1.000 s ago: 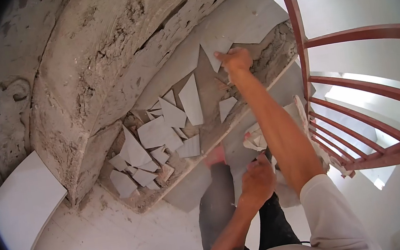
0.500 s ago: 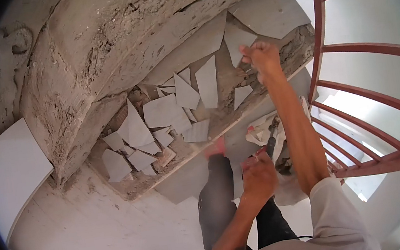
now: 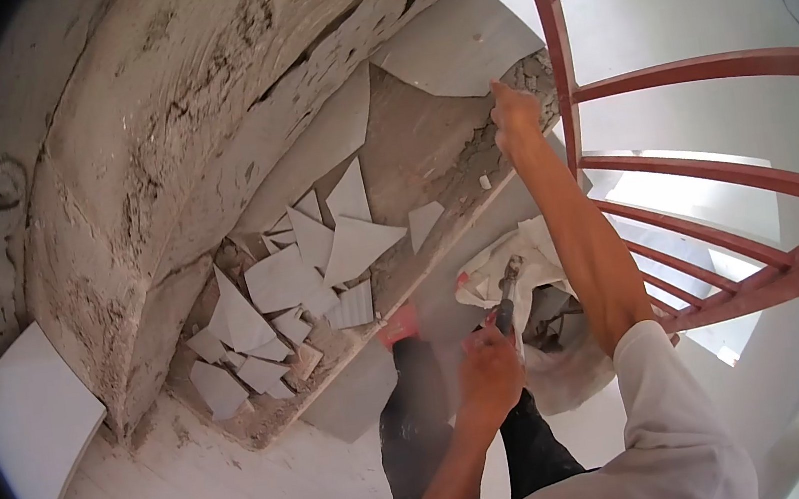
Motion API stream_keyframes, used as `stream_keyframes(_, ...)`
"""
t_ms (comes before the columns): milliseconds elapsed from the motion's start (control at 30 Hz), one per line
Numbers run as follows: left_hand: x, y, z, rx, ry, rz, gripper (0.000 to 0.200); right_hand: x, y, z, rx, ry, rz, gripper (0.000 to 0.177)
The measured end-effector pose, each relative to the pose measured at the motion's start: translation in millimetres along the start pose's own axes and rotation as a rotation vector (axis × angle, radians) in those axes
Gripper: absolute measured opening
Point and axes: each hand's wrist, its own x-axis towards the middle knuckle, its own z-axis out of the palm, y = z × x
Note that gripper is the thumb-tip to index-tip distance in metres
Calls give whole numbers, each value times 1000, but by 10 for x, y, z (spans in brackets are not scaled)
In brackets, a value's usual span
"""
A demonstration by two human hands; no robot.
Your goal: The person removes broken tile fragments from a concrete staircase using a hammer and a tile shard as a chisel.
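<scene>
My left hand (image 3: 491,371), at lower centre, is wrapped around a red-and-dark hand tool (image 3: 509,285), its dark shaft pointing up and away from me. My right hand (image 3: 516,119) is stretched far forward with its fingers curled together, the fingertips right at the lower edge of a large grey broken tile (image 3: 463,44); I cannot tell whether it grips the edge. Left of that hand lies a bare mortar bed (image 3: 415,136). Loose white tile shards (image 3: 288,282) are heaped on the ledge, with a pointed shard (image 3: 359,245) on the near side of the heap.
A rough, mortar-smeared wall (image 3: 172,128) rises along the far side. Red metal railing (image 3: 719,71) curves along the right. A crumpled whitish sack (image 3: 562,369) with debris sits below my right forearm. A white tile (image 3: 38,418) stands at the left.
My view has shifted. The tile piece beneath my right hand has left the bed, and another shard now lies by the heap. My right hand has moved to the large tile's edge.
</scene>
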Motion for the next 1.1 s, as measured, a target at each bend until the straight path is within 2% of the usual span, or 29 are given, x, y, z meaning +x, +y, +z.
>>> stream_keyframes(33, 16, -3, -3, 2, 13, 17, 41, 39, -49, 55, 29, 55, 147, 34)
stream_keyframes(133, 115, 6, -57, 17, 12, 65, 40, -179, -299, 436, 31, 35, 141, 40)
stream_keyframes(233, 217, 11, -68, 51, -15, 90, 36, -262, -590, 691, -116, 90, 249, 48)
stream_keyframes(300, 258, -11, -89, 60, -14, 95, 34, 277, -121, 622, -398, -77, -3, 45)
stream_keyframes(367, 306, -56, -134, 58, 16, 105, 32, 436, -74, 512, -226, -148, 19, 40)
stream_keyframes(433, 315, -128, -156, 41, 23, 127, 31, 240, -387, 357, 403, -97, 335, 33)
stream_keyframes(500, 298, -162, -87, 55, -21, 160, 30, 531, 149, 286, 435, -124, -73, 34)
stream_keyframes(567, 273, -214, 11, 80, -81, 171, 28, 588, 265, 251, 430, -132, -113, 35)
stream_keyframes(633, 344, -199, -195, 38, -79, 173, 26, 361, -90, 112, 376, -108, 211, 34)
stream_keyframes(733, 366, -163, -321, 38, -109, 166, 25, 301, -193, 109, 255, -29, 295, 26)
stream_keyframes(900, 419, -79, -596, 200, -150, 190, 24, 354, -164, 122, 206, -36, 286, 28)
stream_keyframes(1033, 347, -138, -341, 123, -31, 177, 26, 507, -23, 114, 179, -69, 269, 31)
stream_keyframes(1100, 328, -121, -345, 97, -66, 138, 27, 531, 16, 32, 133, -131, 273, 30)
